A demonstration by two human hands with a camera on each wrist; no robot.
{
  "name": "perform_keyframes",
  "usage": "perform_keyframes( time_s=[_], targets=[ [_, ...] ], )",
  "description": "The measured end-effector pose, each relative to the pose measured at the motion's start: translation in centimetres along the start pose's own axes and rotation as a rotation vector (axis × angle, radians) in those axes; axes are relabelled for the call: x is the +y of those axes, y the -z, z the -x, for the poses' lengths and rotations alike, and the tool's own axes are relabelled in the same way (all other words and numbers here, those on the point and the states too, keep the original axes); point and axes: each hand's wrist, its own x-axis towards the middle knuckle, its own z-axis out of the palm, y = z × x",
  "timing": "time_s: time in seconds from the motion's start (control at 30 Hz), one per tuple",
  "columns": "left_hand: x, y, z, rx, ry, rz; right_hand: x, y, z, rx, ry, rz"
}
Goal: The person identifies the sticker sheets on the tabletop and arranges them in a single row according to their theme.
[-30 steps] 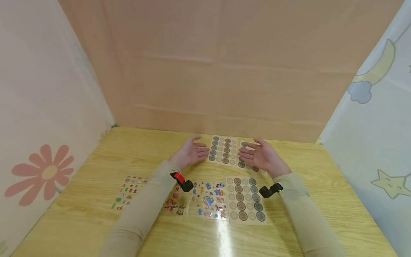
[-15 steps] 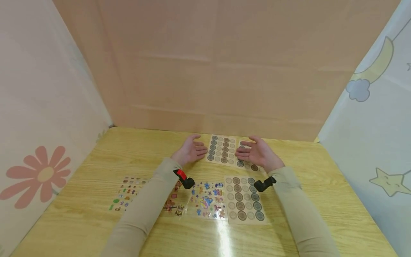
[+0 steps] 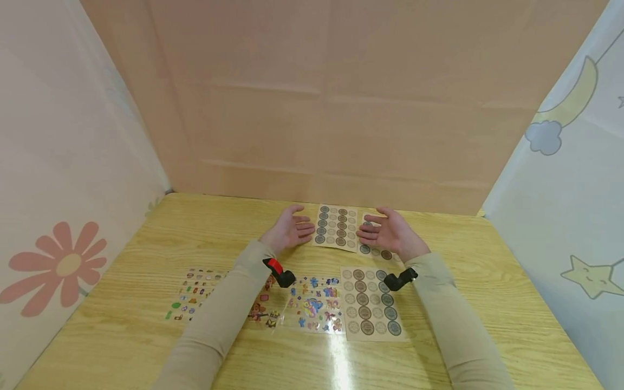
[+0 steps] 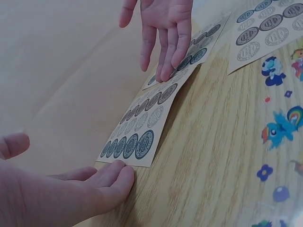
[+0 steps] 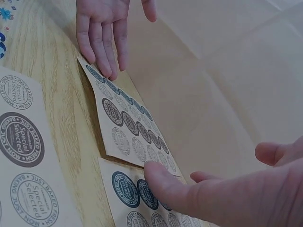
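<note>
Both hands are over the far part of the table, palms facing each other, fingers extended. My left hand (image 3: 291, 230) has its fingertips at the left edge of a sheet of round stickers (image 3: 336, 227); in the left wrist view they meet or nearly meet that edge. My right hand (image 3: 392, 233) lies over a second round-sticker sheet (image 3: 375, 252), partly hiding it, with its fingertips near the first sheet's right edge. In the right wrist view the first sheet's near edge (image 5: 105, 135) stands slightly off the wood. Neither hand grips anything.
Nearer the body lies a third round-sticker sheet (image 3: 372, 303). Left of it are a clear sheet of pony stickers (image 3: 312, 309), a cartoon sheet (image 3: 258, 311) partly under the left sleeve, and a sheet of small stickers (image 3: 192, 292). A tan backdrop (image 3: 322, 108) rises behind the table.
My right hand has shifted slightly left, closer to the first sheet, then stayed almost still. The left hand keeps nearly the same place. The head view has turned a little.
</note>
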Motion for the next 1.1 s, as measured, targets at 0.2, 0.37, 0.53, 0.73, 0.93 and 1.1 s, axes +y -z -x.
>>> perform_keyframes(
  time_s=[0.2,0.37,0.53,0.73,0.93,1.1],
  targets=[
    [-0.1,0.3,-0.1,-0.003,0.005,0.023,0.0,0.1,-0.1,0.015,-0.012,-0.010],
    [-0.2,0.4,0.1,-0.013,0.001,0.029,0.1,0.0,-0.3,0.055,-0.015,0.065],
    [-0.3,0.5,0.4,-0.022,0.003,0.031,0.5,-0.2,-0.7,0.117,0.017,0.204],
    [-0.6,0.6,0.6,-0.069,0.028,0.063,1.2,-0.5,-1.3,0.149,0.083,0.285],
    [-1.0,0.7,0.5,-0.115,0.053,0.082,1.7,-0.6,-1.0,0.133,0.147,0.361],
    [-1.1,1.0,0.6,-0.152,0.059,0.081,1.8,-0.8,-0.3,0.099,0.208,0.365]
  ],
)
